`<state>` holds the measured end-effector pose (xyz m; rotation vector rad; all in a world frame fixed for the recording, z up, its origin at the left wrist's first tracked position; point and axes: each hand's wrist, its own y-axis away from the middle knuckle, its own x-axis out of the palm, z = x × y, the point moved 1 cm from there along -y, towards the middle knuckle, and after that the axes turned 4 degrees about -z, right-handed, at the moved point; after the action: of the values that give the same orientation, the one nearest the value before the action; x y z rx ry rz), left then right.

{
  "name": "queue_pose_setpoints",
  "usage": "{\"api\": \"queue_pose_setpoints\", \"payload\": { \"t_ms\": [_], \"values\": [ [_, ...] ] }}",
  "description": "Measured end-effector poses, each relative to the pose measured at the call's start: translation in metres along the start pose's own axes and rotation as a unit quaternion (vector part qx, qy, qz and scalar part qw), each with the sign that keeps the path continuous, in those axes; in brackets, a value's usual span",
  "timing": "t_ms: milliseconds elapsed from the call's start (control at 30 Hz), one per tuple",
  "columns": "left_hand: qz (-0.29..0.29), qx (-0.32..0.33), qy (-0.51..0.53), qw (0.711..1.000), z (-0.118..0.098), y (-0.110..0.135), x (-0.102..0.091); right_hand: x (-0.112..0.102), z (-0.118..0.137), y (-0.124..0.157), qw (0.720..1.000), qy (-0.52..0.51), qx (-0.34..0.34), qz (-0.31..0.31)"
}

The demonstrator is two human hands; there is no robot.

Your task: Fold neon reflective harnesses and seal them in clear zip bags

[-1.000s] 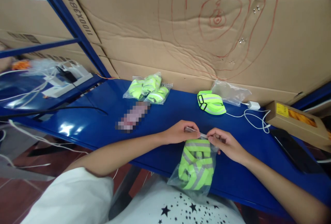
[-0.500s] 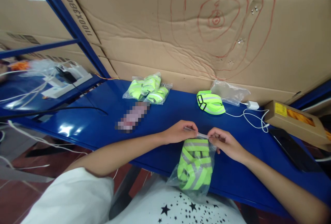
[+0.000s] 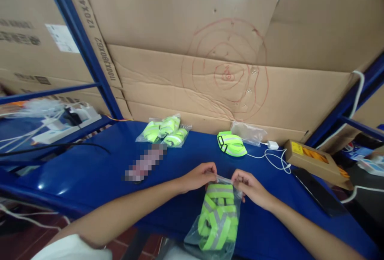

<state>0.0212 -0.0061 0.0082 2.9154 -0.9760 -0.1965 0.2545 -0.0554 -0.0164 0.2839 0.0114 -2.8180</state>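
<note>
A clear zip-lock bag (image 3: pixel 195 232) hangs over the front edge of the blue table, pinched along its top by both hands. Inside it lies a folded neon-yellow reflective strap (image 3: pixel 220 216) with grey stripes. My left hand (image 3: pixel 201 176) is closed on the left end of the bag's top edge. The right end sits between the fingers of my right hand (image 3: pixel 247 186). Beyond the hands, a loose reflective strap (image 3: pixel 232 145) with black buckles lies bundled beside an unfilled clear bag (image 3: pixel 250 134). Several bagged straps (image 3: pixel 166 131) are heaped at the back left.
On the blue table (image 3: pixel 99 168), a blurred-out pinkish item (image 3: pixel 147 162) lies left of my hands. To the right are a white charger with cable (image 3: pixel 272 145), a black phone (image 3: pixel 319 192) and a cardboard box (image 3: pixel 315 164). A power strip (image 3: pixel 67 126) stands left; cardboard (image 3: pixel 168 68) backs the table.
The camera view has tilted up, so the table, hands and bag sit lower in the picture. Both hands keep their hold on the bag's top edge.
</note>
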Motion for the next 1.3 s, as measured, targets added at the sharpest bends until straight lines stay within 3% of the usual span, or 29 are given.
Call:
{"api": "queue_pose_setpoints", "payload": {
  "t_ms": [533, 767, 900, 1067, 1200, 1267, 1300],
  "values": [
    [-0.015, -0.017, 0.035, 0.999, 0.000, -0.001, -0.005, 0.004, -0.002, -0.010, 0.999, -0.004, -0.023, -0.023],
    [-0.031, 0.014, 0.007, 0.999, 0.003, -0.002, -0.004, 0.000, -0.002, -0.012, 0.996, 0.062, -0.057, -0.026],
    [-0.064, 0.075, -0.046, 0.994, 0.006, -0.008, -0.008, -0.004, 0.004, -0.008, 0.984, 0.143, -0.098, -0.034],
    [-0.103, 0.215, -0.152, 0.959, -0.010, 0.006, -0.009, -0.009, 0.016, -0.001, 0.953, 0.252, -0.167, -0.029],
    [-0.082, 0.316, -0.319, 0.890, -0.020, 0.032, 0.003, -0.009, 0.020, 0.001, 0.939, 0.288, -0.187, -0.010],
    [-0.077, 0.335, -0.394, 0.853, -0.019, 0.038, 0.007, -0.009, 0.020, 0.000, 0.939, 0.289, -0.188, -0.009],
    [-0.078, 0.333, -0.400, 0.850, -0.018, 0.038, 0.008, -0.008, 0.020, 0.000, 0.940, 0.285, -0.186, -0.011]
  ]
}}
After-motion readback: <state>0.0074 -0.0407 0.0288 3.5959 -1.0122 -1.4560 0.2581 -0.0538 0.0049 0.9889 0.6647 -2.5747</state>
